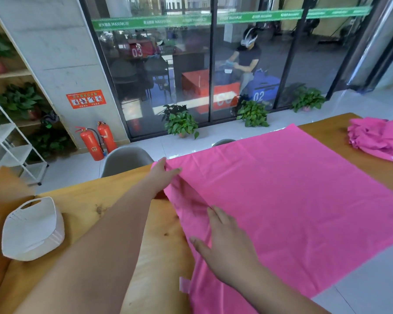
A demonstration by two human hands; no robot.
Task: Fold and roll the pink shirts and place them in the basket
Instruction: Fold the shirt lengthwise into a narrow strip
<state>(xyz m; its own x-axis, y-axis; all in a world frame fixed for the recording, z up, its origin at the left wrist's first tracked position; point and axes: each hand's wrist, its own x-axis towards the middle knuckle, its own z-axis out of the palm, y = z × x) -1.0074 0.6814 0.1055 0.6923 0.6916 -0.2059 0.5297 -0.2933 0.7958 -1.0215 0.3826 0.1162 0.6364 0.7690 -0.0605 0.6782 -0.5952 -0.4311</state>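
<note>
Head view: our left hand [165,171] pinches a far corner of the pink shirt [293,200] spread on the table [84,200], likely to tauten it; our right hand [227,245] presses flat, fingers straight, anchoring it

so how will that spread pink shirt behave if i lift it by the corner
Probably floppy: the pink shirt puckers into creases where the left hand pinches its corner. Likely light and thin, since it lies flat with fine wrinkles. It may slide on the smooth table unless the right hand presses it.
</note>
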